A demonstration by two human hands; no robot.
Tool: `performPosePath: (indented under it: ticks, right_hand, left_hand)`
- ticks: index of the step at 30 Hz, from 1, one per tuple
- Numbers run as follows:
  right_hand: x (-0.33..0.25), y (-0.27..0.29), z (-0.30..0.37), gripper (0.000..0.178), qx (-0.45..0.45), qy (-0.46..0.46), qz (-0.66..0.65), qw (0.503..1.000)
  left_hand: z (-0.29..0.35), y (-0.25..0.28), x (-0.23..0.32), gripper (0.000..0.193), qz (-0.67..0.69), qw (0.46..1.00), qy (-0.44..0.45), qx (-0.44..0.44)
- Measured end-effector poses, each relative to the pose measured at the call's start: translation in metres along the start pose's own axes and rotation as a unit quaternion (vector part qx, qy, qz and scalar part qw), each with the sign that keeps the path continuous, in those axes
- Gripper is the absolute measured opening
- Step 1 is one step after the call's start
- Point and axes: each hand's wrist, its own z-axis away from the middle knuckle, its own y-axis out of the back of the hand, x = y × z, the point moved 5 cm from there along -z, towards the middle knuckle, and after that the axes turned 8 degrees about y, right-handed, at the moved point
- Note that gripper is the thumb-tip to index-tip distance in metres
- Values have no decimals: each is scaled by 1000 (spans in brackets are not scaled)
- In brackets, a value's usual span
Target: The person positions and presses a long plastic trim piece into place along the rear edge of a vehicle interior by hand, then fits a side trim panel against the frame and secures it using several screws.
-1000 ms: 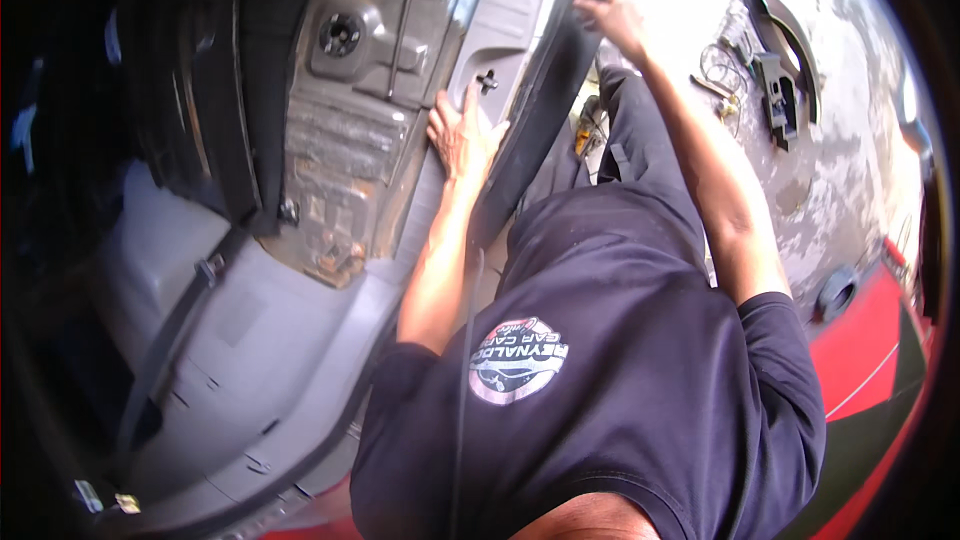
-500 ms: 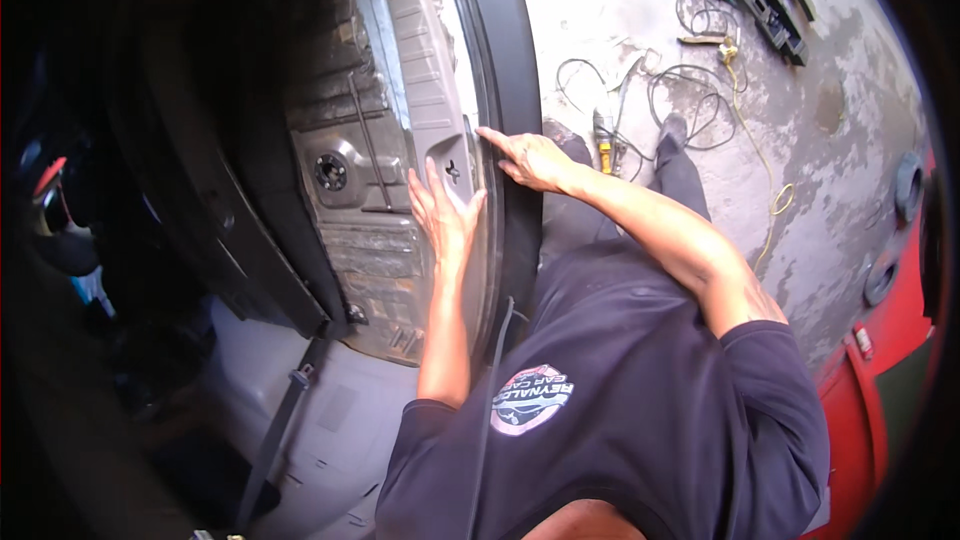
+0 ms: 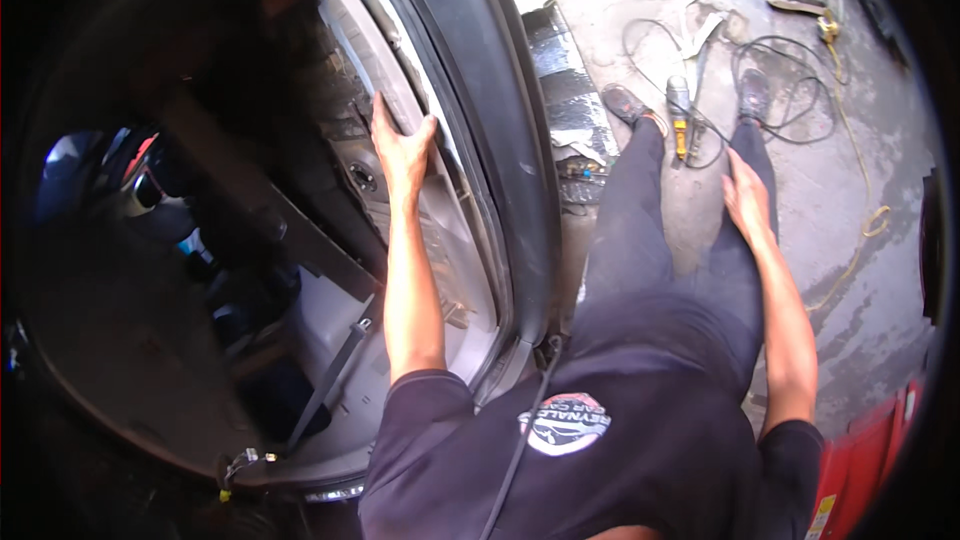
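Observation:
A long grey plastic door sill trim (image 3: 385, 65) lies along the car's door opening. My left hand (image 3: 403, 152) straddles it, the thumb on the outer side and the fingers over the inner edge, gripping its width. The palm covers part of the trim. Away from the car, my right hand (image 3: 746, 198) rests against my right leg (image 3: 745, 260), fingers stretched out, with nothing visible in it. Past the inner edge of the trim, the bare metal floor pan (image 3: 362, 176) shows a round fitting.
A black rubber seal (image 3: 470, 155) edges the opening. A yellow-and-grey power tool (image 3: 680, 125) and a black cord (image 3: 790, 50) lie on the concrete between and beyond my feet. A silvery padded sheet (image 3: 565, 70) is beside the car. Inside hangs a seat belt (image 3: 335, 370).
My right hand has left the trim and dropped to my leg. My left hand still touches the trim, now with fingers over its inner edge. The view has shifted, showing my feet.

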Motion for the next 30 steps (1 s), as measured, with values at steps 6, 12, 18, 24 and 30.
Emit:
performPosePath:
  ticks: [6,12,18,24,30]
  right_hand:
    - [93,-12,18,55,-129,-13,58,990]
    - [99,-30,-12,47,-193,-115,15,974]
    - [116,-48,6,41,-158,-123,35,979]
    - [121,-62,18,39,-159,-125,22,979]
    - [125,-65,24,38,-153,-138,38,978]
  left_hand:
    - [16,-5,-15,96,274,956,90,-59]
    - [19,-6,-20,102,277,957,82,-34]
    - [22,-8,-12,103,263,962,76,-27]
    - [24,-9,-4,95,242,968,63,-23]
    - [28,-8,-3,96,230,968,99,-33]
